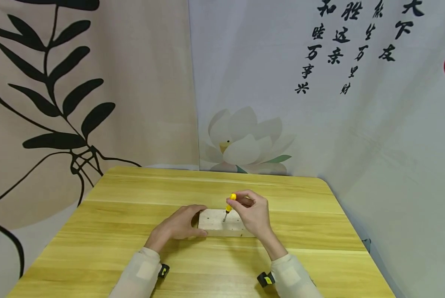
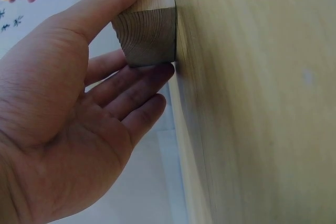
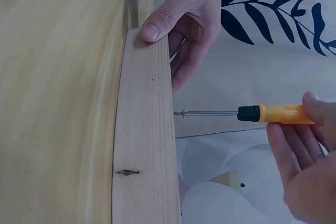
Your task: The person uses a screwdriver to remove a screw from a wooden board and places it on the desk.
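Observation:
A pale wooden block (image 1: 216, 223) lies on the table, small dark holes showing in its top face. My left hand (image 1: 183, 222) grips its left end, thumb on the near side and fingers around the far side; the end grain (image 2: 148, 35) shows in the left wrist view. Between thumb and fingers, my right hand (image 1: 254, 213) holds a screwdriver (image 3: 283, 113) with a yellow handle and black collar. Its metal shaft points down at the block, slightly tilted in the head view. At its tip a small screw (image 3: 178, 113) stands upright in the block's top.
The block rests on a yellow wood-grain table (image 1: 162, 186). Behind it hangs a cloth backdrop (image 1: 151, 82) printed with dark leaves, a pale lotus and black writing. A dark knot (image 3: 127, 172) marks the block's near side.

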